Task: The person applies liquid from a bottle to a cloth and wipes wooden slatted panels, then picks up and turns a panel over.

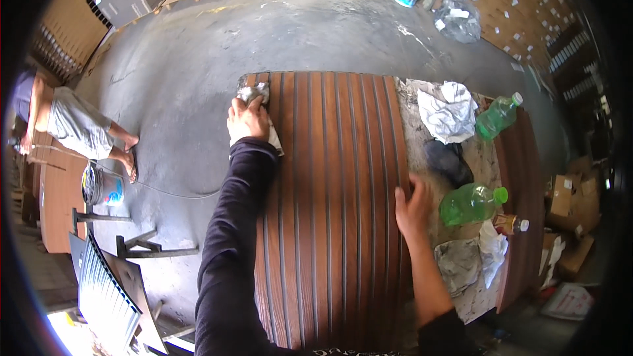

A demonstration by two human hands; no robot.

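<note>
While our right hand [412, 207] lies flat with the fingers spread wide on the right edge of the grooved brown wooden panel [330, 211], holding nothing, our left hand [247, 118] reaches further along the left edge of the same panel. The fingers of the left hand are closed over a grey cloth [254, 95], and they press it on the far left corner of the panel; one end of the cloth shows beyond the fingertips and another end hangs below the palm. Just to the right of our right fingers we see a green plastic bottle [469, 203] lying on its side on a stained worktop [484, 158], with a small brown bottle [511, 224] beside it and crumpled rags [475, 254] below. Further beyond these fingers there is a dark cloth [448, 161], a white crumpled cloth [448, 112] and a second green bottle [498, 115]. Well to the left of our left fingers, another person [72, 125] stands on the concrete floor [316, 26] near a paint bucket [102, 186].
</note>
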